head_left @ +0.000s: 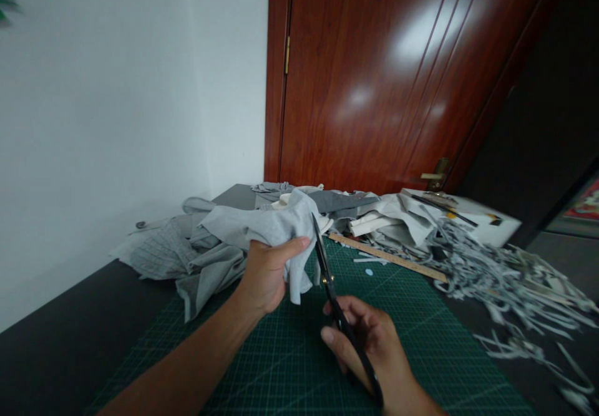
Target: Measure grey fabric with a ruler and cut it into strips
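The light gray cloth reads on my feed as soft and crumpled, its lower end hanging in loose flaps above the far part of the green cutting mat. I have the left hand gripping it, thumb stretched to the right, forearm slanting in over the mat's left side. My right hand, fingers curled, holds the black scissors above the mat, tips angled away; I can't tell whether the 2 blades touch cloth.

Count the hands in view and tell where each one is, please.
2: the left hand holds light grey cloth; the right hand, lower in the picture, holds black scissors.
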A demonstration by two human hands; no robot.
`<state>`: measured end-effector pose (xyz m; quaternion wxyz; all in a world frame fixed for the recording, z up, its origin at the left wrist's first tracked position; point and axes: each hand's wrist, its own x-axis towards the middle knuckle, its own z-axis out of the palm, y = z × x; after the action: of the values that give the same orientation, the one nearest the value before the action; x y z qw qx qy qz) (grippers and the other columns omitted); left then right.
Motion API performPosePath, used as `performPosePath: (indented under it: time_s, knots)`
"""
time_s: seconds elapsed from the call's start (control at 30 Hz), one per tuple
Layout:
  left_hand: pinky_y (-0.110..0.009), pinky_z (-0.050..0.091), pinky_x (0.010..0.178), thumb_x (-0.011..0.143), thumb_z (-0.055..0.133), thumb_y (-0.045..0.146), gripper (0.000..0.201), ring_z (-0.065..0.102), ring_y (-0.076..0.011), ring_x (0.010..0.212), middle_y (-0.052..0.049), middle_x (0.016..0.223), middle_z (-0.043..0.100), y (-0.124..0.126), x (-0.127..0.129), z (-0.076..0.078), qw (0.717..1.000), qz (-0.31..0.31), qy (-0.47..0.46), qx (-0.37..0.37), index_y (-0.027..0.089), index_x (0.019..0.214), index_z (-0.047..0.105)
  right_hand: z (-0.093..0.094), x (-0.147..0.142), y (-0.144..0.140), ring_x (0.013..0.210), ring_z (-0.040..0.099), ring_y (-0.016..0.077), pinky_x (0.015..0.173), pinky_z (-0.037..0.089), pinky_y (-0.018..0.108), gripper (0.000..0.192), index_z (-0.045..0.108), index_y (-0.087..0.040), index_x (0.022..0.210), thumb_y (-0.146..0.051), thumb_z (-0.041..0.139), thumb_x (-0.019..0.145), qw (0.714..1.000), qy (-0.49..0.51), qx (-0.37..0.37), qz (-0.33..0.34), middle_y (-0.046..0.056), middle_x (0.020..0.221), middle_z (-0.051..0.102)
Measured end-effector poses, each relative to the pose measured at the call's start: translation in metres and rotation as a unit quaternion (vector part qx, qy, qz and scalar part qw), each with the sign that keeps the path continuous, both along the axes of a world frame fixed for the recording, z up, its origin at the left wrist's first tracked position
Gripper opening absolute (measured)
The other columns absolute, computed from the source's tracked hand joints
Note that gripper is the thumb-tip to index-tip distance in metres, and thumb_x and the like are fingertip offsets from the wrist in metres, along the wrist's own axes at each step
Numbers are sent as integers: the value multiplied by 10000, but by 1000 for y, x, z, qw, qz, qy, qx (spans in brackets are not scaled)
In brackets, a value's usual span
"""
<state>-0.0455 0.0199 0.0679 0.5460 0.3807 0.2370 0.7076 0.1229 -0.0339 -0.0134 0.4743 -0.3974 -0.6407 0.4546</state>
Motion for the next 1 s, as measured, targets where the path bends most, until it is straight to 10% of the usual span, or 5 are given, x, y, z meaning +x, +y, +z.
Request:
performPosePath:
  time_s: [1.0]
  knots:
    - [-349,640,837,612,940,153,550,783,-271,941,-45,972,827,-2,2,-7,999,-12,42,9,199,1135,780,1,2,2,484,433,98,467,315,213,397,700,-192,942,-467,922,760,999,52,12,5,-81,586,483]
